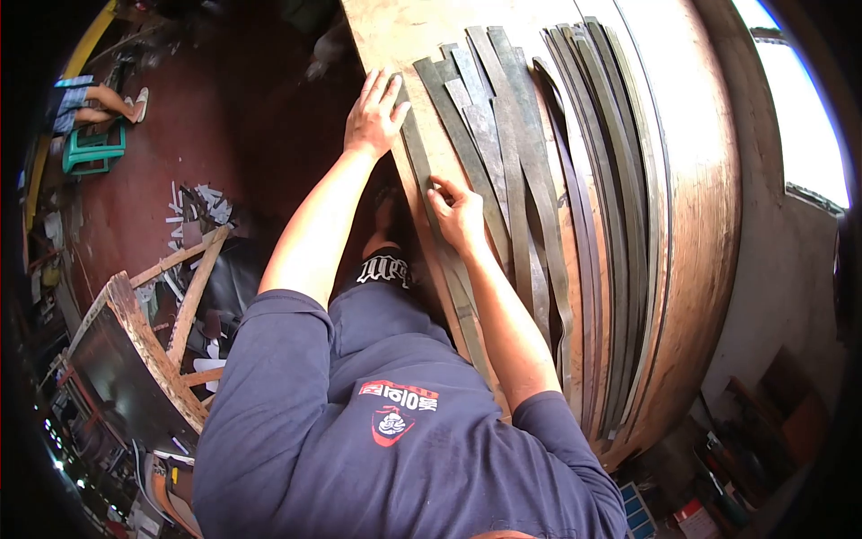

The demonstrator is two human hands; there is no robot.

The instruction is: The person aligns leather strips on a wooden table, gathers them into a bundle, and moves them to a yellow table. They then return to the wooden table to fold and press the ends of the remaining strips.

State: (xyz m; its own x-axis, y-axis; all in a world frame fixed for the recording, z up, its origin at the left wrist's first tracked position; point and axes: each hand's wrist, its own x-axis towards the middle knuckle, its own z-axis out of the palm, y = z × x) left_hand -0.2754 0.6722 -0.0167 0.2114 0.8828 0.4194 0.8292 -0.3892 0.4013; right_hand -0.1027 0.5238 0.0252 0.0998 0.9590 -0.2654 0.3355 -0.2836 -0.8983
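Observation:
My left hand [375,112] lies flat with fingers spread on the near edge of a wooden table [709,207], pressing on the end of a long grey-green strip [429,202]. My right hand [458,214] rests further along the same strip, fingers curled and pinching its edge. Beside it lie several more flat strips [503,153] side by side along the tabletop. A second bundle of thinner strips [611,180] runs along the far side of the table.
A red-brown floor [224,117] lies left of the table, with white scraps [193,211] scattered on it. A wooden frame [153,346] stands at lower left. Another person sits on a green stool [92,148] at far left. A wall rises at right.

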